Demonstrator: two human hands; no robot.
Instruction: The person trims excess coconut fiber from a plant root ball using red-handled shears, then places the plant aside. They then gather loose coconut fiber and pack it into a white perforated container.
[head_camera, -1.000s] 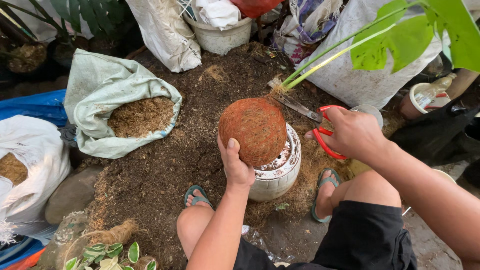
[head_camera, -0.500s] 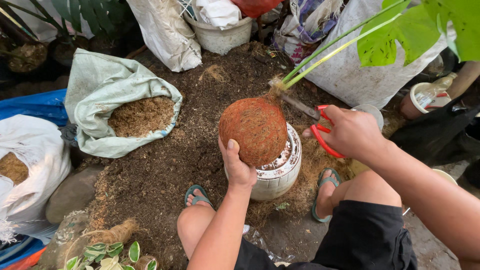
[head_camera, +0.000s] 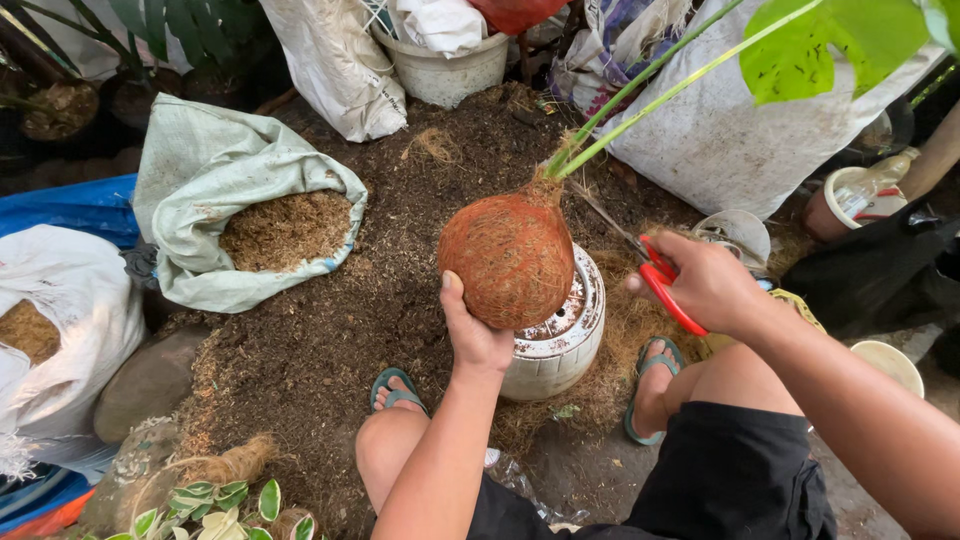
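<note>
The round, orange-brown root ball wrapped in coconut fibre (head_camera: 510, 258) sits tipped on the upturned white plastic pot (head_camera: 560, 340), and its long axis runs from the base near the left hand (head_camera: 478, 335) up and away to the right, where the green stems (head_camera: 640, 105) leave its neck. The left hand's fingers cup the ball from below, thumb pressed up its near side. The right hand (head_camera: 712, 282) is just beside the ball on its right, fingers closed through the handles of the red-handled scissors (head_camera: 660, 280); the thin blades point up and left toward the neck where the stems emerge, near it but apart. That neck lies closer to the right hand than to the left. Underneath is bare ground covered in dark loose soil (head_camera: 330, 340), with straw-coloured fibre around the pot. An open pale green sack of brown husk (head_camera: 250, 225) lies well apart to the left, and white sacks crowd the far edge.
</note>
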